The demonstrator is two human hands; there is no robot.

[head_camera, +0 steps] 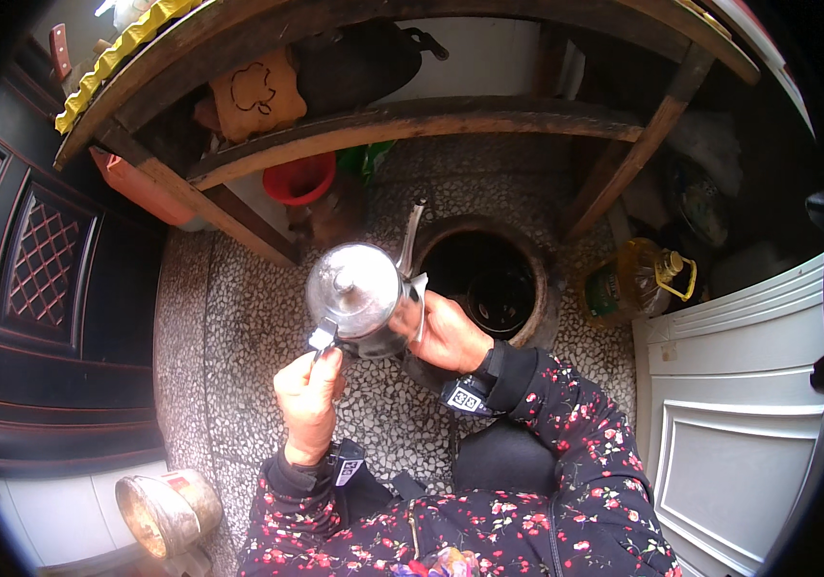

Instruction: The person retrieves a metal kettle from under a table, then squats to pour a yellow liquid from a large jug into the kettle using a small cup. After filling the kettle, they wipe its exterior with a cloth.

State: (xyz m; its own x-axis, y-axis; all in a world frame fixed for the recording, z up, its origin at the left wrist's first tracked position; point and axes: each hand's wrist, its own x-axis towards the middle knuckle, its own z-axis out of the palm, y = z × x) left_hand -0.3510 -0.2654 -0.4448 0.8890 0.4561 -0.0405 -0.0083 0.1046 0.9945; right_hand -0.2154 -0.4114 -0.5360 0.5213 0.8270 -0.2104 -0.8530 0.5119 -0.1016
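Note:
A shiny metal pot with a knobbed lid and a long thin spout [358, 292] hangs above the floor in front of me. My left hand [309, 400] is closed around its handle [323, 336] at the near left. With my right hand [453, 335] I press a white cloth or paper [421, 306] to the pot's right side; the fingertips are partly hidden behind it. The lid is on, and the spout points away from me. Just beyond my right hand stands a round, wide-mouthed jar [543, 288], its inside dark.
A wooden table frame [412, 119] spans the far side, with a black wok [361, 61] on its lower shelf. Below are a red plastic container [299, 180] and, at right, an oil bottle [621, 281]. A white door panel [736, 425] stands right, a bucket [167, 512] lower left.

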